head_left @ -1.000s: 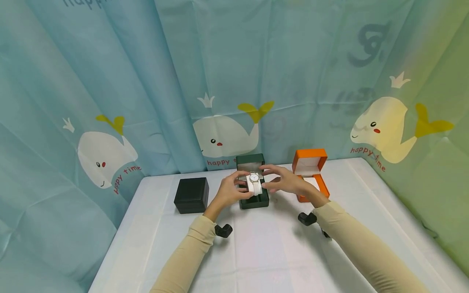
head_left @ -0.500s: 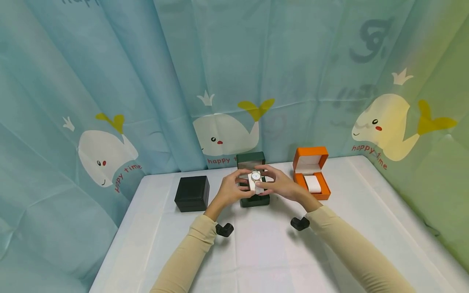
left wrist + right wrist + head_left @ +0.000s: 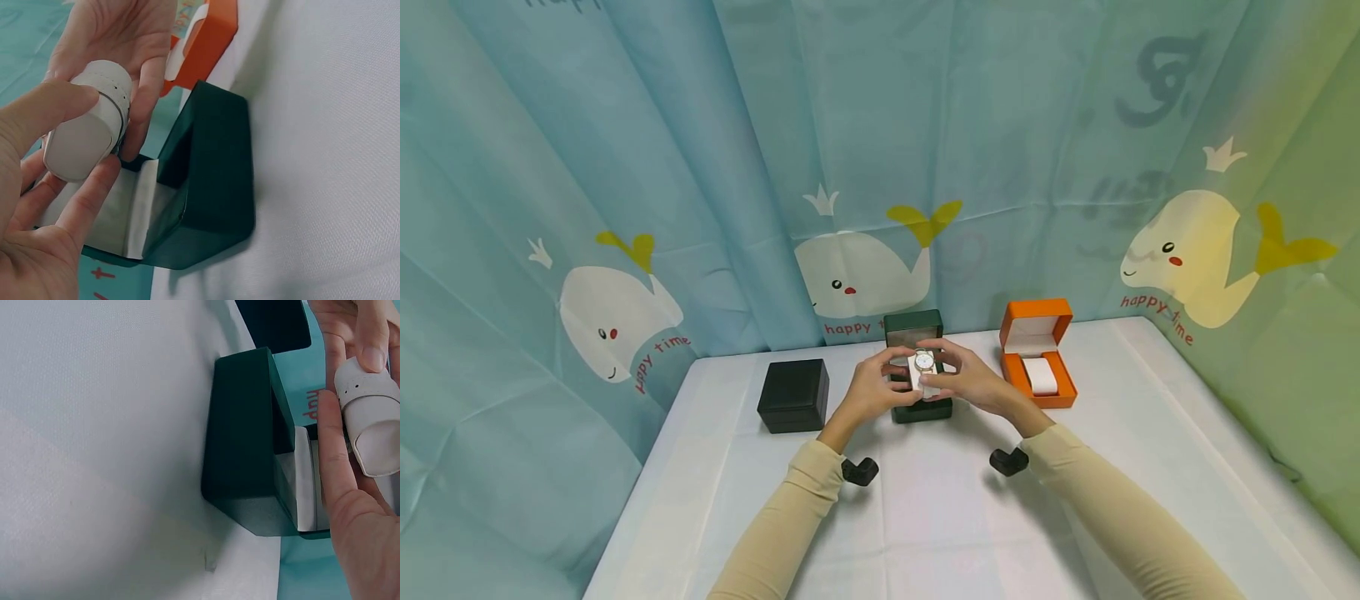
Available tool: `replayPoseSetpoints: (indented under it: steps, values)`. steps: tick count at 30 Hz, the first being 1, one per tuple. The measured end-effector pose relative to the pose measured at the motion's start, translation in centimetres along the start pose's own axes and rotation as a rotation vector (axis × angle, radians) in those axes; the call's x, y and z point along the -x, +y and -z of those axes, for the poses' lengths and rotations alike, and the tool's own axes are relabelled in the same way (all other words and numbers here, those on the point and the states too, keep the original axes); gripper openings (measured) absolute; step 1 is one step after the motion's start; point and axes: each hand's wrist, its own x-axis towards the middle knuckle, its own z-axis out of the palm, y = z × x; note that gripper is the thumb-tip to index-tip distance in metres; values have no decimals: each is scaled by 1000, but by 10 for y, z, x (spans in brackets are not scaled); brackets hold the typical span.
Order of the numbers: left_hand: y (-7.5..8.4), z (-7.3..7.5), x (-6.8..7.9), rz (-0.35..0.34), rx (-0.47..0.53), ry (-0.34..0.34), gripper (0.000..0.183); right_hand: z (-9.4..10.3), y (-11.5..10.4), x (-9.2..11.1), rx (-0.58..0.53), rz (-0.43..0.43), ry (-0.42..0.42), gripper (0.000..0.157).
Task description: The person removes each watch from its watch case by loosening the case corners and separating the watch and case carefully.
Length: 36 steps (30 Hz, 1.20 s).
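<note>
A wristwatch [image 3: 924, 362] with a round white dial and white strap is wrapped around a white watch cushion [image 3: 81, 147]. The left hand [image 3: 871, 390] grips the cushion from the left, its thumb pressing one end. From the opposite side, the right hand [image 3: 970, 379] holds the watch, thumb at the strap just below the dial. Both hands keep it over the opened dark green watch box [image 3: 922, 412], whose pale inside shows in the left wrist view. In the right wrist view, the strap [image 3: 372, 400] curves round the cushion, with small holes visible.
To the left is a closed black box [image 3: 793, 396]. On the right stands an opened orange watch box [image 3: 1070, 390] with a white cushion [image 3: 1040, 376] inside. All rest on a white-covered table [image 3: 940, 517] before a whale-print curtain [image 3: 737, 275].
The right hand has moved left from beside the watch and taken hold of it. The left hand keeps its grip, and the orange box's cushion has come into fuller view.
</note>
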Motion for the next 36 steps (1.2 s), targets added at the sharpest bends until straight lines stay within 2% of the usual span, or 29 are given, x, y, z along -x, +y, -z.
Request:
replayPoseSetpoints:
  steps: [8,16,28,36]
  values:
    - [-1,0,1,0,4,-14,66,-4,4,0,-56,-11,32,58]
    - [33,3,14,-17,39,-24,61,-4,7,0,-44,-6,52,58]
    - [33,3,13,43,92,-57,63,-1,3,2,-15,-19,37,55]
    - [32,3,13,45,97,-70,63,6,1,5,-17,-35,-4,56]
